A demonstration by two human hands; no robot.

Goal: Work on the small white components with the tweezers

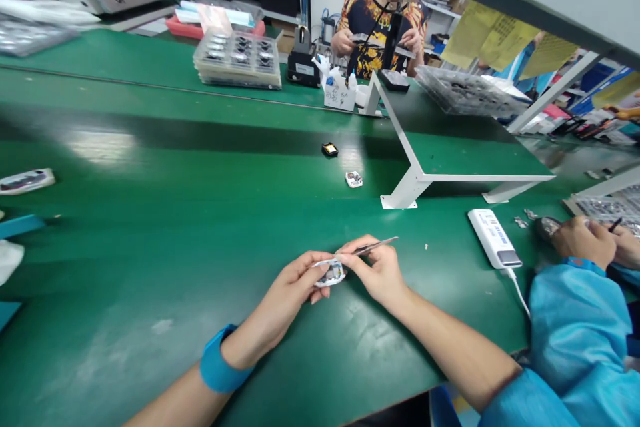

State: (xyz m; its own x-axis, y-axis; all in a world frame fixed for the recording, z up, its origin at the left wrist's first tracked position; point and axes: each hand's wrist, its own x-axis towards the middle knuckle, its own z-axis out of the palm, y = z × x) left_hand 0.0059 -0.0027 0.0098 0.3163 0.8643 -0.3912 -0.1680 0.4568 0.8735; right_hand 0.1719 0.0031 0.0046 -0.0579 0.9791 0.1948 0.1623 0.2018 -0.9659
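Observation:
A small white device housing point(332, 273) with its inner parts exposed is pinched between the thumb and fingers of my left hand point(295, 283), just above the green table. My right hand point(377, 273) holds a pair of thin metal tweezers point(375, 246), which point up and to the right. The right thumb and fingertip meet the upper right edge of the housing. What lies between those fingertips is too small to make out. Beyond my hands, a second white housing point(354, 179) and a small black part with a yellowish face point(330, 149) lie on the table.
A raised shelf with white legs point(415, 183) stands at right, near a white power bank point(493, 237) with a cable. A co-worker's hands point(585, 240) work at far right; another person point(383, 20) sits opposite. Stacked clear trays point(237, 60) stand at the back; a white device point(27, 181) lies left.

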